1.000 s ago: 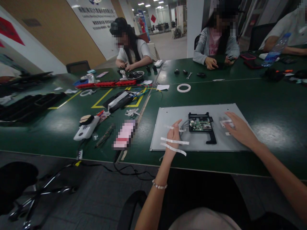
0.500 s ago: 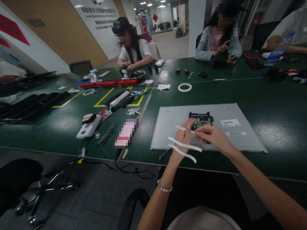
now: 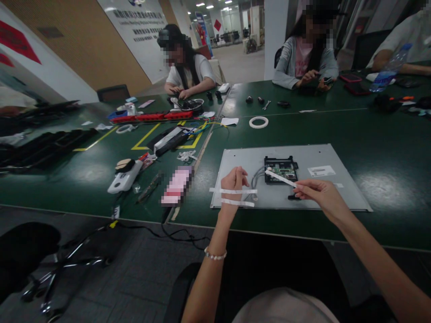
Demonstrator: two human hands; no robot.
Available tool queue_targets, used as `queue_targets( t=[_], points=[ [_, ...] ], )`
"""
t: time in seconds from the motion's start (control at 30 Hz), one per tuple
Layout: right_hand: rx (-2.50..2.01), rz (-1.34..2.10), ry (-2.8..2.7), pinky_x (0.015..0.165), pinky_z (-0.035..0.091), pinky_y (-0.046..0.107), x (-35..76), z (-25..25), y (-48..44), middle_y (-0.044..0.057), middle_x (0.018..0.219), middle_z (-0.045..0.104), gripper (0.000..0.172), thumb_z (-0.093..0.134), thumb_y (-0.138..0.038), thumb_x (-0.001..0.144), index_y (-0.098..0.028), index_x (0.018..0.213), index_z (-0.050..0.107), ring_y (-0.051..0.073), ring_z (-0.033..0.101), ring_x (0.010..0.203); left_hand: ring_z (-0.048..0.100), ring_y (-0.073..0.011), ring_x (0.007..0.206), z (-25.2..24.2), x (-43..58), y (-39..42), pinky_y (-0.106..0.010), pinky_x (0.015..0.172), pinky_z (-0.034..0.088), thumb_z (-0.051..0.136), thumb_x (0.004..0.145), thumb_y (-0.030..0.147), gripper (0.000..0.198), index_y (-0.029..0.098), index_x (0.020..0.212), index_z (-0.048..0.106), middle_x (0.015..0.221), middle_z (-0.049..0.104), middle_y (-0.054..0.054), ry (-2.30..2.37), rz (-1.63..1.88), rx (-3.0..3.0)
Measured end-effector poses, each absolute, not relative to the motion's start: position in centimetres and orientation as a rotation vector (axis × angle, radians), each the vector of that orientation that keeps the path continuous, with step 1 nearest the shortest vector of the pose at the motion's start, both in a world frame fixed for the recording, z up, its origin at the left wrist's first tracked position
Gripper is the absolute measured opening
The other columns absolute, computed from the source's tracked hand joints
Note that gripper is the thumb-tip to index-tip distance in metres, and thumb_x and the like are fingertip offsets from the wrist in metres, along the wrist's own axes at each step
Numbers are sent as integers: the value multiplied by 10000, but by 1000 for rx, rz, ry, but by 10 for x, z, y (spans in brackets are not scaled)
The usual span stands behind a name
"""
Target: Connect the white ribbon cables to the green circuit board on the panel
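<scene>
My right hand (image 3: pixel 318 195) pinches one end of a strip of white tape (image 3: pixel 281 178), which stretches leftward over a green circuit board in a black frame (image 3: pixel 281 170). My left hand (image 3: pixel 233 180) hovers over the left part of a flat grey panel (image 3: pixel 311 157), its fingers curled in with nothing visible in them. Two more white tape strips (image 3: pixel 237 203) lie stuck across the back of that hand and its wrist. Grey cables (image 3: pixel 257 179) run from the board's left side toward the panel's front edge. A small black piece (image 3: pixel 293 197) sits below the frame.
A roll of white tape (image 3: pixel 258 122) lies behind the panel. To the left are a phone (image 3: pixel 178 186), a white device (image 3: pixel 124 177), a black pouch (image 3: pixel 171 140) and red strips (image 3: pixel 151 117). Co-workers sit across the green table (image 3: pixel 380 148). A bottle (image 3: pixel 390 72) stands at far right.
My left hand has moved left, away from the board. One tape strip has come off it and is in my right hand, which has shifted slightly right. The board and cables are uncovered.
</scene>
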State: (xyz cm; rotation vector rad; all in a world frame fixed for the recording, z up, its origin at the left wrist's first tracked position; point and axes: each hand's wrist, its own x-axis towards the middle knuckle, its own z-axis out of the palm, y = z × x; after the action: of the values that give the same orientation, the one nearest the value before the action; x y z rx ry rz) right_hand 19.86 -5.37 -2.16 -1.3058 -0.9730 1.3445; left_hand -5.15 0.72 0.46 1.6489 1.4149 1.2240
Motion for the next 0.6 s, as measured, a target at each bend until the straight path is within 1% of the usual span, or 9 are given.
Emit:
queue_targets(
  t=[0.07, 0.13, 0.2, 0.23, 0.3, 0.37, 0.4, 0.5, 0.6],
  points=[
    [-1309, 1344, -972, 675, 560, 273, 199, -21, -55, 97, 861, 692, 418, 785, -449, 661, -137, 931, 713, 162, 657, 724, 571, -91, 502, 7, -46, 6, -190, 478, 430, 381, 918, 558, 450, 174, 846, 603, 603, 601, 10, 1342, 1162, 1604],
    [-1304, 1360, -991, 674, 557, 265, 197, -20, -57, 91, 854, 692, 414, 785, -454, 661, -140, 922, 715, 154, 654, 712, 614, -92, 527, 9, -36, 3, -177, 425, 418, 411, 895, 580, 463, 167, 1005, 588, 784, 665, -29, 1232, 1079, 1509],
    [-1294, 1371, -1020, 667, 552, 257, 194, -19, -58, 86, 842, 692, 406, 785, -460, 660, -141, 903, 716, 146, 648, 694, 629, -95, 523, 9, -26, 0, -167, 382, 399, 459, 870, 586, 491, 159, 1090, 558, 886, 678, -59, 1130, 984, 1435],
    [-1288, 1376, -1033, 662, 549, 253, 192, -18, -59, 85, 835, 692, 401, 784, -463, 660, -141, 889, 715, 143, 645, 685, 618, -91, 502, 9, -21, -1, -164, 372, 390, 487, 859, 577, 478, 149, 1054, 570, 855, 678, -57, 1088, 941, 1423],
    [-1281, 1379, -1047, 649, 544, 247, 192, -17, -60, 84, 825, 691, 393, 782, -466, 662, -140, 868, 712, 138, 639, 672, 556, -72, 430, 9, -15, -4, -159, 366, 367, 542, 842, 539, 410, 133, 855, 598, 672, 645, -20, 1034, 889, 1434],
    [-1286, 1373, -1048, 638, 540, 243, 192, -18, -61, 84, 813, 690, 396, 781, -470, 661, -137, 864, 709, 134, 633, 660, 487, -55, 382, 10, -11, -6, -162, 377, 358, 576, 835, 491, 385, 140, 677, 562, 522, 572, 16, 1030, 917, 1463],
    [-1294, 1366, -1045, 634, 539, 243, 192, -18, -62, 84, 807, 690, 403, 780, -473, 660, -134, 866, 708, 134, 631, 656, 469, -53, 377, 10, -10, -7, -165, 386, 363, 579, 837, 472, 384, 146, 637, 546, 488, 549, 25, 1037, 953, 1473],
    [-1315, 1330, -1033, 630, 540, 250, 192, -21, -65, 87, 804, 688, 425, 767, -495, 667, -131, 877, 704, 140, 634, 655, 479, -66, 400, 9, -8, -6, -181, 419, 391, 570, 845, 443, 370, 155, 613, 553, 482, 546, 25, 1073, 1057, 1523],
    [-1310, 1295, -1047, 637, 553, 275, 189, -22, -65, 80, 807, 688, 460, 742, -525, 683, -145, 935, 687, 155, 646, 665, 510, -82, 443, 6, -6, 2, -199, 460, 415, 547, 861, 435, 369, 158, 621, 587, 532, 592, 6, 1129, 1094, 1636]
  ],
)
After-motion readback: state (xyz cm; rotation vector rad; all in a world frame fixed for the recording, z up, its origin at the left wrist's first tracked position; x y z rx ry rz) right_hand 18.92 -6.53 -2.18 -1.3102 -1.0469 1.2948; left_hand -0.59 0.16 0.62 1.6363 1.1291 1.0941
